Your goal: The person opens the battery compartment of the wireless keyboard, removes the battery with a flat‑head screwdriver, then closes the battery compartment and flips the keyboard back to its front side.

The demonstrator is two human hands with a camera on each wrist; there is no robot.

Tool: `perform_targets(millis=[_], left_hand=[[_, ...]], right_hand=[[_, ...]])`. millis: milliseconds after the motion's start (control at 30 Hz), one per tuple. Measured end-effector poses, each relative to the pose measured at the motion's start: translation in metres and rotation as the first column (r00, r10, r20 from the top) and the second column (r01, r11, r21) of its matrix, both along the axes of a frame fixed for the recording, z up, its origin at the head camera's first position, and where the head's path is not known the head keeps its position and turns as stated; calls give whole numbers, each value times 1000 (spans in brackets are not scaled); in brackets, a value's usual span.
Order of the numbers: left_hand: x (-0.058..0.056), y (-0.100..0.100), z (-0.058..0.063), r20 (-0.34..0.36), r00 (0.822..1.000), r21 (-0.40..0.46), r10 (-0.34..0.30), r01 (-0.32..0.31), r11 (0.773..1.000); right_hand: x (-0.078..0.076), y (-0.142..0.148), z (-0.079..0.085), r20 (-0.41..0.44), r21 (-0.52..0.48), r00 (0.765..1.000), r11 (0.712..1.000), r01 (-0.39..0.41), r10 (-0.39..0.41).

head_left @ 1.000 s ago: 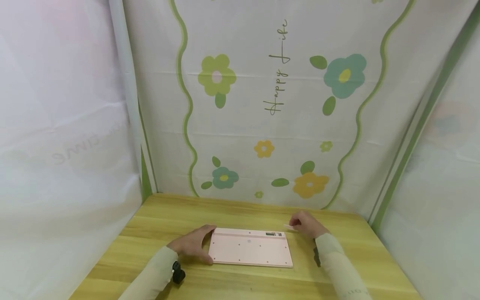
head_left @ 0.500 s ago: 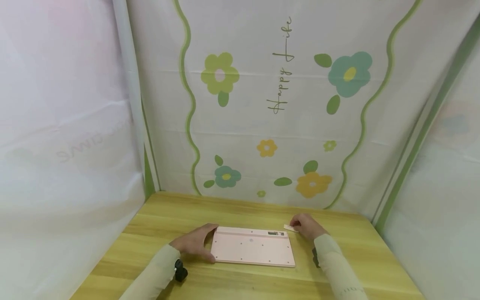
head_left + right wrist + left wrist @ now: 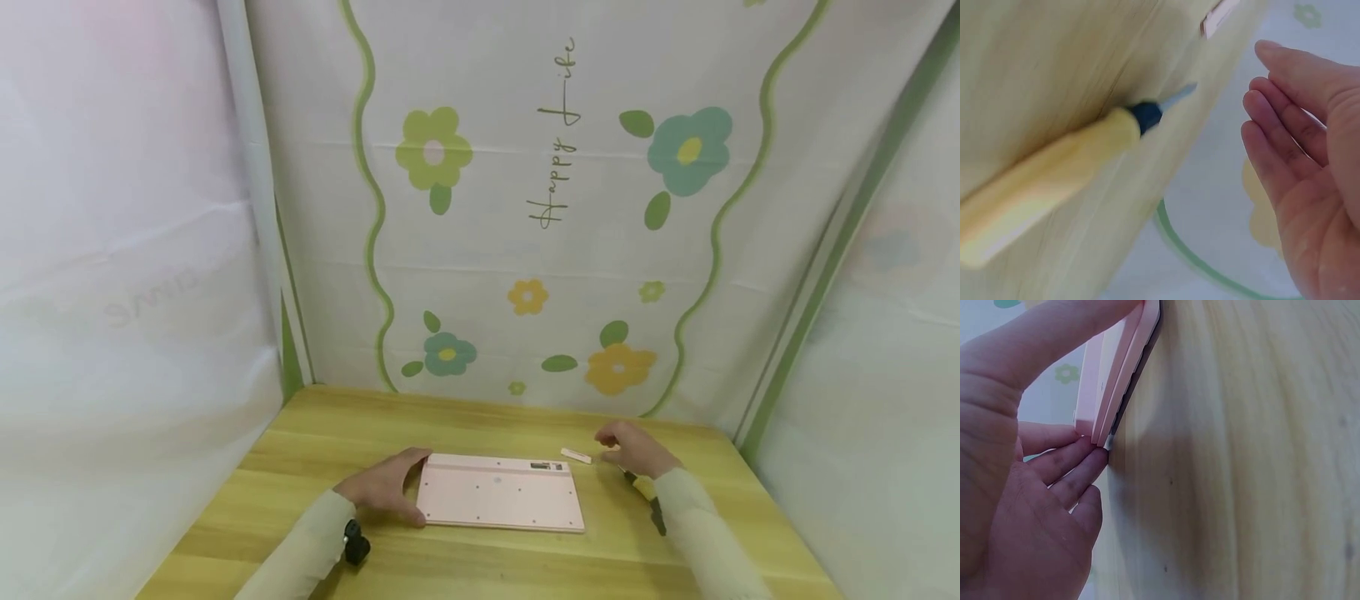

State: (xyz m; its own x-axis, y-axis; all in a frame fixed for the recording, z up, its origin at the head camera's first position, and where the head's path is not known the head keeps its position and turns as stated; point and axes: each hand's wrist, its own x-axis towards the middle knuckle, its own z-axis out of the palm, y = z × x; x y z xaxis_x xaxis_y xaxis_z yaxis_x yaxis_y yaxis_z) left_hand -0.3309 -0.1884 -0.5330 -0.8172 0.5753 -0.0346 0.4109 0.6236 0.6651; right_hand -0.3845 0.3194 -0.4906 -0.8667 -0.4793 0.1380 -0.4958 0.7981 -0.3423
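A pink keyboard (image 3: pixel 501 496) lies underside up on the table, screws and a small uncovered battery slot (image 3: pixel 546 467) showing at its far right. My left hand (image 3: pixel 386 486) holds its left end, thumb at the near corner and fingers at the far one; the left wrist view shows the fingertips against the pink edge (image 3: pixel 1087 400). Beyond the right end rests a small pink battery cover (image 3: pixel 577 456). Just right of that cover, my right hand (image 3: pixel 637 448) is in the air with fingers loosely bent, holding nothing. A yellow-handled screwdriver (image 3: pixel 1054 181) lies below the right hand and wrist.
The wooden table (image 3: pixel 420 425) ends at a white flowered curtain (image 3: pixel 480 250) behind. More white cloth hangs on the left side (image 3: pixel 150 375) and the right side (image 3: pixel 885 400).
My right hand has let go of the battery cover and moved right, leaving it on the table. The screwdriver has come into sight by the right wrist. My left hand stays on the keyboard.
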Motion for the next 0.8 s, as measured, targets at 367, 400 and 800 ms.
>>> perform_targets(millis=[367, 400, 800], left_hand=[[-3, -1, -3, -2, 1000, -7, -7, 7, 1000], [-3, -1, -3, -5, 1000, -4, -11, 11, 1000], [-6, -2, -7, 2, 1000, 17, -17, 17, 1000]], right_hand=[[53, 41, 9, -33, 87, 999, 996, 0, 3], [58, 43, 8, -35, 94, 999, 996, -9, 13], [95, 63, -20, -77, 217, 997, 976, 7, 10]])
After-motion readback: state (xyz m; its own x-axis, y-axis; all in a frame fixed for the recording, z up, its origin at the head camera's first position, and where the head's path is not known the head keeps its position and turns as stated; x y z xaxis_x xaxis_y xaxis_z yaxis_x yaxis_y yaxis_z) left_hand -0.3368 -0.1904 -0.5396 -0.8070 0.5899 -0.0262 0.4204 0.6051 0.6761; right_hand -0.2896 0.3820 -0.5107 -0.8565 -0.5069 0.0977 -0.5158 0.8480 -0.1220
